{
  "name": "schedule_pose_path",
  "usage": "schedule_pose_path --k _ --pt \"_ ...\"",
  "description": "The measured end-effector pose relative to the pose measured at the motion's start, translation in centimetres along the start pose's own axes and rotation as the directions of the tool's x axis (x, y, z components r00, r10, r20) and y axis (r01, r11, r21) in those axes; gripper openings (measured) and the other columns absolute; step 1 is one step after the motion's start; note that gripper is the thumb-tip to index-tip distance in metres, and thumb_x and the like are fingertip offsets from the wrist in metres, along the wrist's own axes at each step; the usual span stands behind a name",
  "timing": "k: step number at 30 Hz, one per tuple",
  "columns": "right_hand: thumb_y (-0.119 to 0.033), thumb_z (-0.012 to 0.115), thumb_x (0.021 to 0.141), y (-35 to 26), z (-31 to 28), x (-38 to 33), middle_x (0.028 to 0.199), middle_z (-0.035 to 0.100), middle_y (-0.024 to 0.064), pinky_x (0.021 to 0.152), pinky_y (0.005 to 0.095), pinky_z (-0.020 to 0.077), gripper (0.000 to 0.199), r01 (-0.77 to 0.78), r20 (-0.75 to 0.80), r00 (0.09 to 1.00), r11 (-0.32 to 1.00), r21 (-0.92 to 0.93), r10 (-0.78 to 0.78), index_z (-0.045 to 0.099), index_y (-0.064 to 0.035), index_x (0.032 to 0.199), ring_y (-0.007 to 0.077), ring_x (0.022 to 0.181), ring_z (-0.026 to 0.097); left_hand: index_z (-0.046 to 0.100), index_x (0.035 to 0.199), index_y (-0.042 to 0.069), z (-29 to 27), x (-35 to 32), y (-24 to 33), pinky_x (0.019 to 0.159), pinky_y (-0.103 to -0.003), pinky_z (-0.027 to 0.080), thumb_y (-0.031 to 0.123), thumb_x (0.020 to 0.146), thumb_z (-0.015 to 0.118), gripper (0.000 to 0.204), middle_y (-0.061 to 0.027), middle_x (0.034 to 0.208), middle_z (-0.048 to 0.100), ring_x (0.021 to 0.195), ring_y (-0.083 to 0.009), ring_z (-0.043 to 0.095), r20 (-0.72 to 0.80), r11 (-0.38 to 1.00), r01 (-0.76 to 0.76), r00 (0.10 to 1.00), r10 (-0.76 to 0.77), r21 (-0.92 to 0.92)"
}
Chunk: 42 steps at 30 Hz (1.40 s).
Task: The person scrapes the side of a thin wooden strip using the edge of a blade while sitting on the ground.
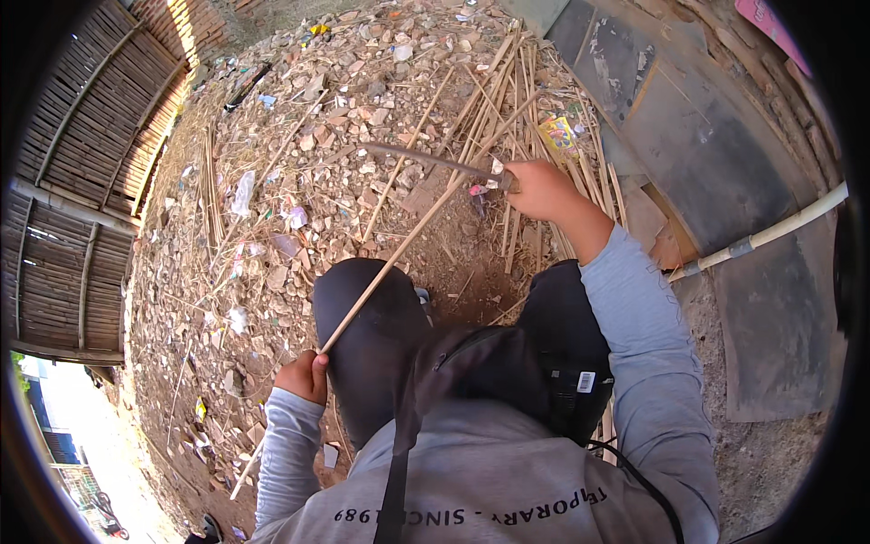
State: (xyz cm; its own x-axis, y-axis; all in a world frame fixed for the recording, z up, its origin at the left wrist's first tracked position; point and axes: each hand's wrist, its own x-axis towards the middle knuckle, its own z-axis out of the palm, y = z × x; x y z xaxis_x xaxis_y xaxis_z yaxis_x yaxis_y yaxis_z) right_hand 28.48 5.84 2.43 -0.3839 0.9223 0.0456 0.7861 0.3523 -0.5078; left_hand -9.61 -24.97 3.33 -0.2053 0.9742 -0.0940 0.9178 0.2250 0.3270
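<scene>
The left hand [304, 376] is clamped low on a long bamboo stick [412, 231], probably light and stiff, while the right hand [536, 189] grips a knife [426, 159] by its handle.

Pale matt bamboo stick [408, 238], dull grey metal blade [426, 160]

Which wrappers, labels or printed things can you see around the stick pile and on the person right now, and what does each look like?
Snack wrapper: lies among the bamboo sticks beyond the right hand; yellow with red and blue patches, crumpled.
Barcode label: on the dark bag at the person's lap; small white rectangle with black bars.
Pink scrap: beside the knife near the right hand; tiny.
Pink sheet: top right edge; partly cut off.
</scene>
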Motion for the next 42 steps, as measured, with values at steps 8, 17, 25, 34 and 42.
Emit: schedule_pose_path --k 8,17,25,34,42 --pt "-0.019 0.070 0.075 1.1 -0.2 -0.4 0.081 0.066 0.0205 0.069 0.0455 0.0500 0.028 0.142 0.028 0.990 0.990 -0.015 -0.142 0.067 -0.0059 0.099 0.0383 0.079 0.065 0.052 0.079 0.005 1.2 -0.1 -0.2 0.054 -0.054 0.043 0.041 0.099 0.050 0.040 -0.0239 0.062 0.057 0.062 -0.0486 0.057 -0.075 0.999 -0.035 0.997 0.033 -0.024" --pt "-0.018 0.069 0.075 0.1 0.4 -0.3 0.084 0.066 0.0210 0.073 0.0452 0.0507 0.032 0.174 0.050 0.984 0.983 -0.066 -0.171 0.065 -0.0040 0.103 0.0386 0.081 0.065 0.053 0.077 0.005 1.2 0.2 -1.0 0.054 -0.052 0.042 0.044 0.099 0.049 0.045 -0.0236 0.061 0.056 0.061 -0.0474 0.056 -0.048 0.995 -0.054 0.998 0.050 -0.085" --pt "-0.019 0.069 0.075 0.2 0.0 0.1 0.086 0.067 0.0204 0.074 0.0454 0.0511 0.030 0.052 -0.092 0.995 0.998 0.044 -0.047 0.065 -0.0036 0.100 0.0388 0.083 0.065 0.055 0.079 0.003 1.4 0.1 -1.2 0.055 -0.051 0.043 0.042 0.100 0.047 0.045 -0.0238 0.061 0.055 0.062 -0.0475 0.057 -0.044 0.988 -0.052 0.998 0.046 -0.145" --pt "-0.022 0.071 0.073 -1.1 -1.1 0.2 0.079 0.066 0.0151 0.071 0.0493 0.0517 0.029 0.073 0.023 0.997 0.995 0.068 -0.075 0.065 -0.0099 0.098 0.0381 0.080 0.065 0.053 0.078 0.002 2.2 0.4 -1.6 0.056 -0.048 0.043 0.043 0.101 0.046 0.048 -0.0243 0.065 0.056 0.063 -0.0467 0.057 -0.047 0.989 -0.061 0.997 0.055 -0.137" --pt "-0.025 0.071 0.078 -4.4 -1.0 -1.2 0.090 0.069 0.0170 0.074 0.0466 0.0525 0.036 0.267 0.216 0.954 0.919 -0.291 -0.209 0.065 -0.0077 0.109 0.0384 0.087 0.065 0.055 0.079 0.000 -0.1 -0.7 -0.4 0.056 -0.048 0.043 0.047 0.101 0.042 0.054 -0.0238 0.063 0.055 0.063 -0.0466 0.057 0.115 0.979 -0.042 0.991 0.066 -0.200"
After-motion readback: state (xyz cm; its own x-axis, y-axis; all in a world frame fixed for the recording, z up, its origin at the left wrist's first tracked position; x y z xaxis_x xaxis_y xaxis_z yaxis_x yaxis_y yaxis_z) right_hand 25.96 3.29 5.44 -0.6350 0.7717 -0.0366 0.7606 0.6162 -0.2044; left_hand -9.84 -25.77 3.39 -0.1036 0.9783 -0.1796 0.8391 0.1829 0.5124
